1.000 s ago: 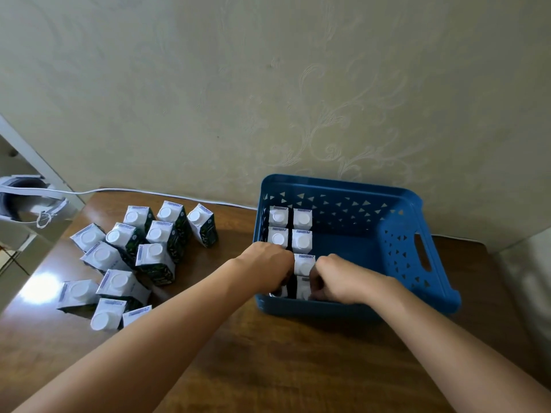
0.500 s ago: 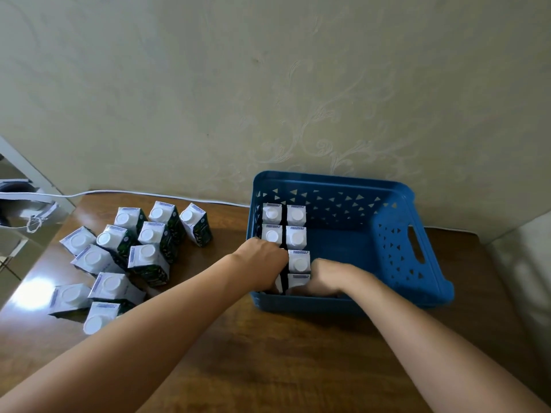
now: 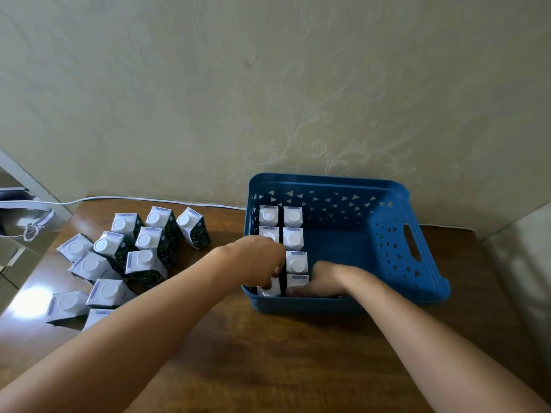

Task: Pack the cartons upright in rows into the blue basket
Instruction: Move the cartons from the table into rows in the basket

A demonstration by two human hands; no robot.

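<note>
The blue basket point(image 3: 396, 257) stands on the wooden table against the wall. Several white-capped cartons point(image 3: 293, 217) stand upright in two rows along its left side. My left hand point(image 3: 262, 257) reaches over the left wall and grips the near-left carton point(image 3: 269, 289) from above. My right hand point(image 3: 323, 278) is low inside the basket, curled against the near carton of the second row point(image 3: 296, 280); its fingers are hidden behind the front wall. Several more cartons point(image 3: 146, 259) stand and lie on the table left of the basket.
A white cable point(image 3: 125, 199) runs along the table's back edge by the wall. The basket's right half point(image 3: 343, 251) holds no cartons. A glare spot point(image 3: 29, 302) lies on the table's left part. A grey object point(image 3: 18, 210) sits beyond the left edge.
Both hands have sunk lower into the basket's near-left corner, and the right hand has gone down beside the second row. The camera view has shifted slightly.
</note>
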